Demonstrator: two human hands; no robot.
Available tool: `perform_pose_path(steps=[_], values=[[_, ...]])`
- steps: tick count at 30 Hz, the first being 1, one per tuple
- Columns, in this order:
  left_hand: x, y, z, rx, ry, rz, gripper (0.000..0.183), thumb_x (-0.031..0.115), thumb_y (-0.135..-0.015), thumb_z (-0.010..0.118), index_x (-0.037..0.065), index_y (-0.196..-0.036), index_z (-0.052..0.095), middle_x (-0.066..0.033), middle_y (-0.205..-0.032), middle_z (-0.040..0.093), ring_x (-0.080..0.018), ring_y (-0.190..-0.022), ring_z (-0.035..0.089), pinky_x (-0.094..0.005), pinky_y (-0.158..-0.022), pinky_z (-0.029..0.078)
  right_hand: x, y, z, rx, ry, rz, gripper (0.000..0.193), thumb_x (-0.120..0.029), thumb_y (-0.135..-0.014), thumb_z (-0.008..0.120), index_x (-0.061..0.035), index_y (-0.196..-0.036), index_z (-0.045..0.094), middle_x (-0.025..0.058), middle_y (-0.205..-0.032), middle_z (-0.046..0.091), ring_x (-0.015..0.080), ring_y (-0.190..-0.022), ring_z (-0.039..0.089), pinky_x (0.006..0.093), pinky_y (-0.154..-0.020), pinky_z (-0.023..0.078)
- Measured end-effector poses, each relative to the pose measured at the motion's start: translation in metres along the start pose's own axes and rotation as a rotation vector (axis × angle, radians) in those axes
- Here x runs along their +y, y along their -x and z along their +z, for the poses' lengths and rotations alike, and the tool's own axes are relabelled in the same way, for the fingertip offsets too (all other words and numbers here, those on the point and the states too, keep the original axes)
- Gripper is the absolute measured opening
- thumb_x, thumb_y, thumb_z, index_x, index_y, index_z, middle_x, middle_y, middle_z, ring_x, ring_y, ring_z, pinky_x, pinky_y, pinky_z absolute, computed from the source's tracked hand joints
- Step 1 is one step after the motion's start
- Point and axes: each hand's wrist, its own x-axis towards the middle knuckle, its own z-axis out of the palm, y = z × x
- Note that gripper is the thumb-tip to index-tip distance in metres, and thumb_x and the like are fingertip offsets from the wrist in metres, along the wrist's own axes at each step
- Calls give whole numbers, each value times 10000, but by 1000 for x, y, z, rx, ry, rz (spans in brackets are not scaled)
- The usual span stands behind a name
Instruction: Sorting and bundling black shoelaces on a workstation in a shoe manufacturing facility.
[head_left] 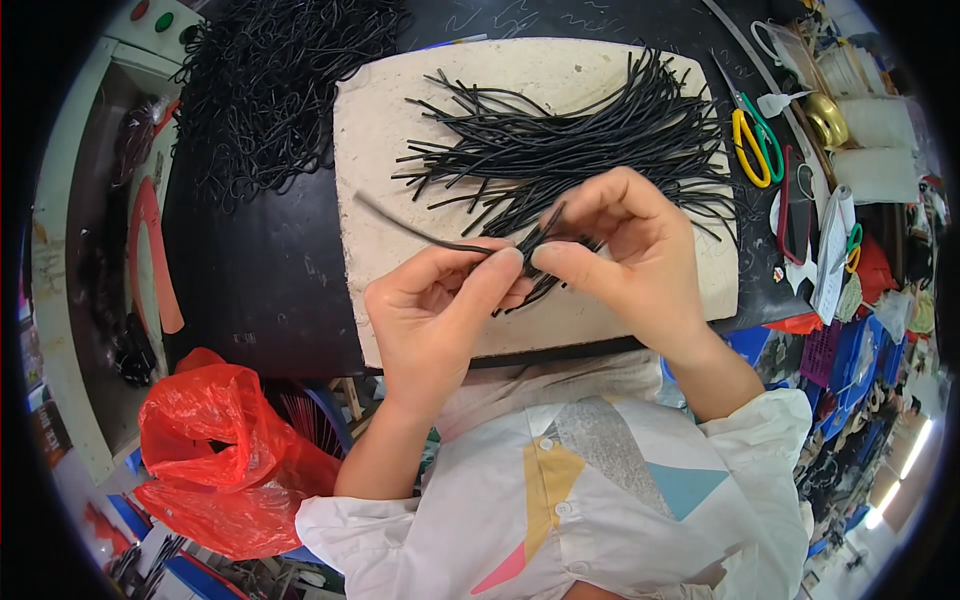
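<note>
left hand (432, 305) pinches one black cord (420, 235) | right hand (620, 240) pinches small cord bundle (535, 262), frame centre | risk: loose grip could drop cords into pile (580, 135) on pale board (380, 120)

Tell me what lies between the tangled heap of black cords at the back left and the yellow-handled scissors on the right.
In the head view, the pale board lies there, carrying a fanned bundle of cut black cords.
</note>
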Motion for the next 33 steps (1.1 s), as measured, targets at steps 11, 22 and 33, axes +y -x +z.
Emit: perform_pose_path(steps=[11, 22, 33], values=[[-4, 12, -2, -278, -78, -419, 90, 25, -736, 646, -51, -760, 605, -52, -669, 600, -69, -583, 561, -174, -524, 450, -30, -35, -12, -315, -92, 113, 175, -44, -770, 603, 16, -934, 615, 40, -793, 621, 68, -736, 570, 198, -654, 464], [-2, 14, -1, -336, -95, -566, 99, 35, -735, 648, -47, -751, 597, -50, -648, 597, -72, -579, 568, -176, -525, 451, -23, -32, -20, -370, -89, 291, 130, -57, -752, 630, 8, -865, 637, 35, -768, 625, 56, -700, 565, 187, -629, 463], [-1, 18, -11, -268, 214, -423, 54, 1, -769, 604, -40, -797, 584, -96, -744, 603, -113, -570, 555, -223, -526, 455, -13, -24, -17, -199, -111, 303, 52, -37, -796, 564, -3, -835, 560, -9, -743, 548, 36, -662, 509, 190, -583, 445]])
